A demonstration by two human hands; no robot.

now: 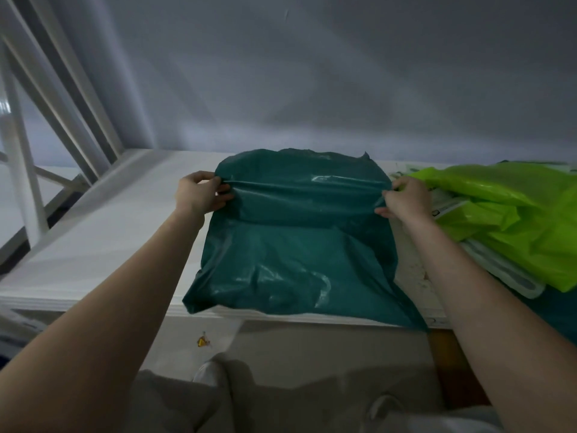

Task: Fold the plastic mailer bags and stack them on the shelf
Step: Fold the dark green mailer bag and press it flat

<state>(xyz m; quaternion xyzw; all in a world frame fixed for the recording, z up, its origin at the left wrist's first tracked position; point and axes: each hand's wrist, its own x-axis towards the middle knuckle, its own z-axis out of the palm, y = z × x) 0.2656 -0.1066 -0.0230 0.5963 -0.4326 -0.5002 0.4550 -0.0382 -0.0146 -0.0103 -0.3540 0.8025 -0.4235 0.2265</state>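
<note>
Teal mailer bag (299,242) between both hands' grip.

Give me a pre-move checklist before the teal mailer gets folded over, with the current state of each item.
1. Left hand pinches the left edge of the teal mailer bag: ok.
2. Right hand pinches the right edge at matching height: ok.
3. Bag lies flat on the white shelf: not ok, it is wrinkled and its near edge overhangs the front.
4. Bare shelf to the left of the bag: ok.
5. Lime green bags apart from the teal one: ok.
6. Fold line straight: cannot tell.
</note>
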